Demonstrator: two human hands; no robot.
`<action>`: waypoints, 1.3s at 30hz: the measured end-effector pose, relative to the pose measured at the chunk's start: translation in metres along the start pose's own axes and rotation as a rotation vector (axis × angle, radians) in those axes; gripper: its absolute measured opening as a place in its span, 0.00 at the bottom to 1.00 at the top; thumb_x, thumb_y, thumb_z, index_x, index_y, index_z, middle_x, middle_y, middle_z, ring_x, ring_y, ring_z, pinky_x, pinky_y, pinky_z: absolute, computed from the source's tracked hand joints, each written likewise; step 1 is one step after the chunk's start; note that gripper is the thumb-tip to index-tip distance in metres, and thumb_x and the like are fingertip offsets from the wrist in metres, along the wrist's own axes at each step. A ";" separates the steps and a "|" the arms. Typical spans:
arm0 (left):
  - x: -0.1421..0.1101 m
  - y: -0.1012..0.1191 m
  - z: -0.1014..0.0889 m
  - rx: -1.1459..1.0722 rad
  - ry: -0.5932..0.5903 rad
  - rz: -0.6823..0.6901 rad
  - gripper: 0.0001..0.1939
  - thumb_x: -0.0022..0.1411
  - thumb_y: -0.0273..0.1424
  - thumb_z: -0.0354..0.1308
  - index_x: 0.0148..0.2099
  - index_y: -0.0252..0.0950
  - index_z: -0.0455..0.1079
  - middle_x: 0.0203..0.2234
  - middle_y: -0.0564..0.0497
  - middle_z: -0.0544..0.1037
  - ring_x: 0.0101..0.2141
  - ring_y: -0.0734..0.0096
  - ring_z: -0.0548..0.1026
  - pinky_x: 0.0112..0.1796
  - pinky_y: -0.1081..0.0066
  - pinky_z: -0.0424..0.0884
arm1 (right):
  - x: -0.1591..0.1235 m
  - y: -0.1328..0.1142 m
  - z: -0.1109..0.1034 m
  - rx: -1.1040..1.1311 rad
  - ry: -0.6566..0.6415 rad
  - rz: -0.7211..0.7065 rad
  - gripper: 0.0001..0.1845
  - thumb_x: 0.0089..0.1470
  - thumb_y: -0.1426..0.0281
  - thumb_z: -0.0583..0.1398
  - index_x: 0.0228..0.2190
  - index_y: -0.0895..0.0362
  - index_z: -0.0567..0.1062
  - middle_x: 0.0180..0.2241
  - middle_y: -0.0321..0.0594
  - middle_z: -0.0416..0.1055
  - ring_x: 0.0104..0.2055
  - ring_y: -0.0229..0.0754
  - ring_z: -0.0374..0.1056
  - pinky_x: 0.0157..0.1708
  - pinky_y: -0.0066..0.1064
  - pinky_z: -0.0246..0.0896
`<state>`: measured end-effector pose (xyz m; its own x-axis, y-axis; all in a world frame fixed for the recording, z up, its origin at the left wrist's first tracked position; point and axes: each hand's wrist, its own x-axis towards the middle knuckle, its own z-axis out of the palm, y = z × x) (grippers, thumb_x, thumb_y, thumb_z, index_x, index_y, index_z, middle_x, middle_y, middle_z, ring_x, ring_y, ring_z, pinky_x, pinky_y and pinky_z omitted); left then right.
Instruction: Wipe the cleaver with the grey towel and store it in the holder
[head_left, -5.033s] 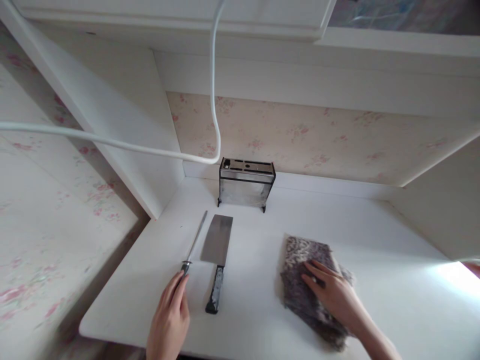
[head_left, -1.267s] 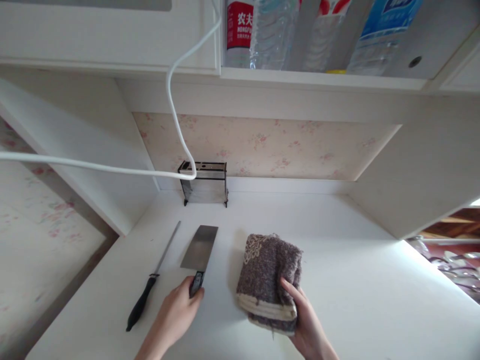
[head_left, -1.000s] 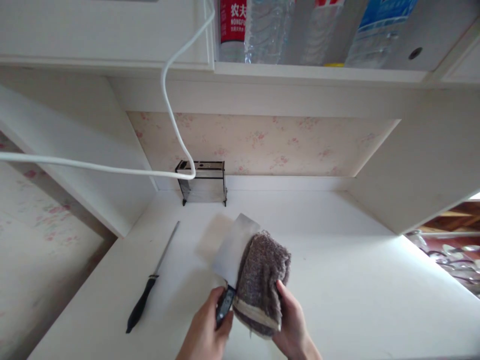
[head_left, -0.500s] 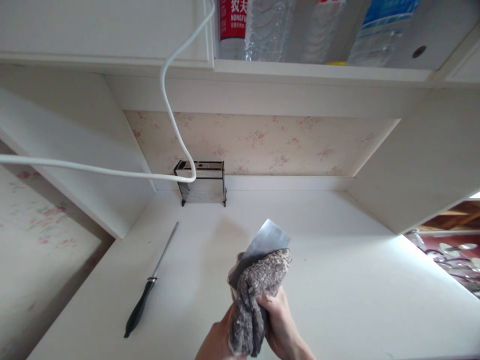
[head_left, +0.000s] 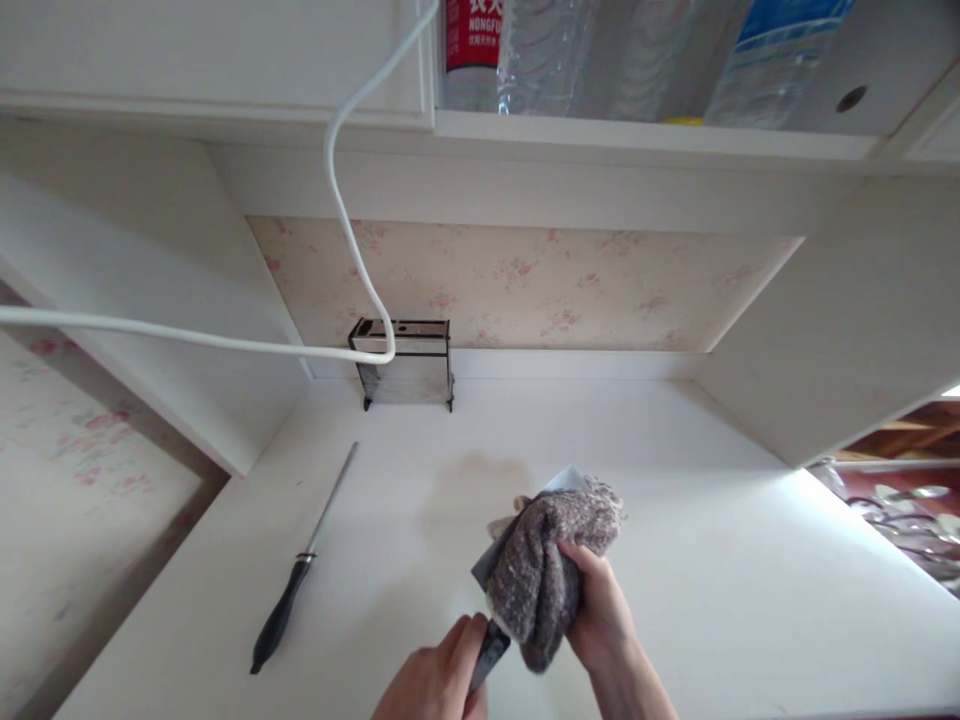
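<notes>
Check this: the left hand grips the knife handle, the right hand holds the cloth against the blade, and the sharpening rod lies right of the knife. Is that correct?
Not quite: the head view shows the sharpening rod lying left of the knife. The left hand does grip its handle, and the right hand holds the cloth against the blade.

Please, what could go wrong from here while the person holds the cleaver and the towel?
The towel hides most of the cleaver's blade, so the edge might cut through to the right hand gripping it. The left hand holds the cleaver by its handle; if this grip loosens, the blade could twist under the towel.
</notes>
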<state>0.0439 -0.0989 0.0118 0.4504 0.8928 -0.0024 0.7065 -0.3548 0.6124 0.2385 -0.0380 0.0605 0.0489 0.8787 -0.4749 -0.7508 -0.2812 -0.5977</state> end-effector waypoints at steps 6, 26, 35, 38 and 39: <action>-0.005 -0.006 -0.016 0.008 0.009 0.015 0.20 0.54 0.23 0.51 0.49 0.41 0.68 0.32 0.50 0.79 0.26 0.65 0.78 0.25 0.76 0.67 | 0.020 -0.038 -0.012 0.042 0.112 -0.057 0.18 0.38 0.70 0.68 0.35 0.59 0.77 0.33 0.44 0.78 0.43 0.55 0.73 0.48 0.46 0.67; 0.008 -0.018 0.005 -2.263 -0.239 -0.239 0.20 0.57 0.44 0.61 0.26 0.31 0.70 0.12 0.60 0.54 0.10 0.86 0.48 0.09 0.81 0.42 | 0.007 0.041 0.006 -0.026 -0.263 0.101 0.23 0.41 0.59 0.69 0.38 0.57 0.75 0.37 0.42 0.77 0.38 0.48 0.72 0.43 0.40 0.66; 0.005 -0.021 0.003 -2.170 -0.435 -0.532 0.30 0.47 0.50 0.66 0.17 0.32 0.58 0.09 0.60 0.54 0.09 0.89 0.49 0.10 0.82 0.43 | 0.000 0.029 0.032 -0.238 -0.086 -0.079 0.22 0.39 0.74 0.68 0.40 0.62 0.73 0.36 0.45 0.77 0.37 0.50 0.73 0.38 0.37 0.70; -0.001 -0.019 -0.019 -2.055 -0.498 -0.527 0.25 0.49 0.49 0.65 0.26 0.30 0.68 0.11 0.61 0.55 0.10 0.88 0.48 0.11 0.83 0.41 | 0.009 0.009 0.030 -0.195 -0.026 -0.095 0.24 0.37 0.73 0.69 0.40 0.62 0.73 0.34 0.46 0.77 0.36 0.51 0.74 0.36 0.38 0.71; -0.004 -0.019 -0.026 -2.007 -0.483 -0.527 0.23 0.50 0.49 0.65 0.32 0.31 0.71 0.12 0.61 0.55 0.11 0.88 0.47 0.12 0.83 0.40 | 0.013 0.001 0.029 -0.174 -0.006 -0.103 0.24 0.37 0.72 0.69 0.39 0.62 0.73 0.34 0.46 0.78 0.35 0.52 0.75 0.36 0.39 0.71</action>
<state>0.0150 -0.0883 0.0209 0.7553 0.5450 -0.3640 -0.4667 0.8372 0.2852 0.2194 -0.0160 0.0727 0.1149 0.9085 -0.4017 -0.6168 -0.2517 -0.7457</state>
